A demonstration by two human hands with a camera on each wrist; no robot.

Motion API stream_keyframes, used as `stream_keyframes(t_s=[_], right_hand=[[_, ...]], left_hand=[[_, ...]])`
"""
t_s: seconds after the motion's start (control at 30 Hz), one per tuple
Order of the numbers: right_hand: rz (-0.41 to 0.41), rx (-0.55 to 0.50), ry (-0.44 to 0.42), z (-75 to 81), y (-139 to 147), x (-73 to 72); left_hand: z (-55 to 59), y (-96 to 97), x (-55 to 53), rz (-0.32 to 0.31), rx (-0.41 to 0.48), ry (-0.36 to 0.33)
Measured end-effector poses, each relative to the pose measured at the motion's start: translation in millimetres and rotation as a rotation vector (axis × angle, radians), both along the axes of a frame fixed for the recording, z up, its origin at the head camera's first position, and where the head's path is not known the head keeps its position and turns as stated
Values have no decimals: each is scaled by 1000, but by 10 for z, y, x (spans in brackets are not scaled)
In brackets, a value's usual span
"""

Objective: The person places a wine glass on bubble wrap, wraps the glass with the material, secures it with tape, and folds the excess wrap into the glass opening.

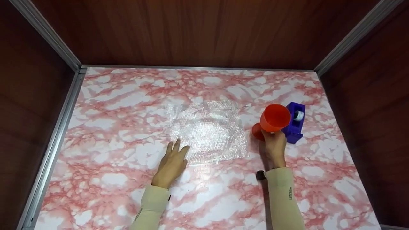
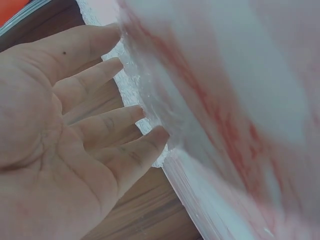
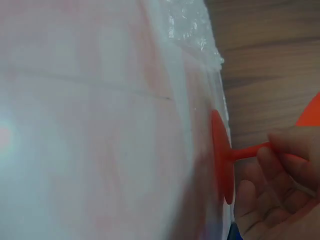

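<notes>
A red goblet (image 1: 275,117) stands at the right in the head view, its wide bowl facing up toward the camera. My right hand (image 1: 275,147) pinches its thin stem just under the bowl. In the right wrist view the round foot of the goblet (image 3: 223,157) is right at the tabletop. A clear sheet of bubble wrap (image 1: 207,134) lies spread over the middle of the table. At its lower left edge rests my left hand (image 1: 171,166), fingers spread and holding nothing. The left wrist view has these fingertips right at the bubble wrap (image 2: 132,75).
A purple tape dispenser (image 1: 294,124) with a roll of tape stands close behind the goblet on its right. Dark wood panels (image 1: 198,35) with metal edging enclose the red-and-white marbled table (image 1: 121,95) at the back and both sides.
</notes>
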State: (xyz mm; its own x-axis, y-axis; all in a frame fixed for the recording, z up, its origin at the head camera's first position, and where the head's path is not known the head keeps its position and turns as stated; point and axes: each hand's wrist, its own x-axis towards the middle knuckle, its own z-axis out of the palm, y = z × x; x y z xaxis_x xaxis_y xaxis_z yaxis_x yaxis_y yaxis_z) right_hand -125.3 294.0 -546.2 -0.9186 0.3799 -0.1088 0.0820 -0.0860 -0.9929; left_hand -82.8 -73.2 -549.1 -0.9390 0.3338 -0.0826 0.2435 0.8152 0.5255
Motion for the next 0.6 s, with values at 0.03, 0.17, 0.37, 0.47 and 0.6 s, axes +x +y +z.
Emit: stream_keyframes(t_s=[0.03,0.17,0.37,0.47,0.6], right_hand=[[2,-58,-3,43,-25,34],[30,-99,-14,195,-90,172],[78,32,185,241,-33,233],[-25,512,199,251,30,246],[-73,754,197,293,56,280]], left_hand=[[-2,10,9,-9,-1,8],[-9,73,52,-47,-10,62],[-24,221,145,-104,-37,112],[-29,317,190,-115,-51,137],[-42,451,244,-120,-54,129]])
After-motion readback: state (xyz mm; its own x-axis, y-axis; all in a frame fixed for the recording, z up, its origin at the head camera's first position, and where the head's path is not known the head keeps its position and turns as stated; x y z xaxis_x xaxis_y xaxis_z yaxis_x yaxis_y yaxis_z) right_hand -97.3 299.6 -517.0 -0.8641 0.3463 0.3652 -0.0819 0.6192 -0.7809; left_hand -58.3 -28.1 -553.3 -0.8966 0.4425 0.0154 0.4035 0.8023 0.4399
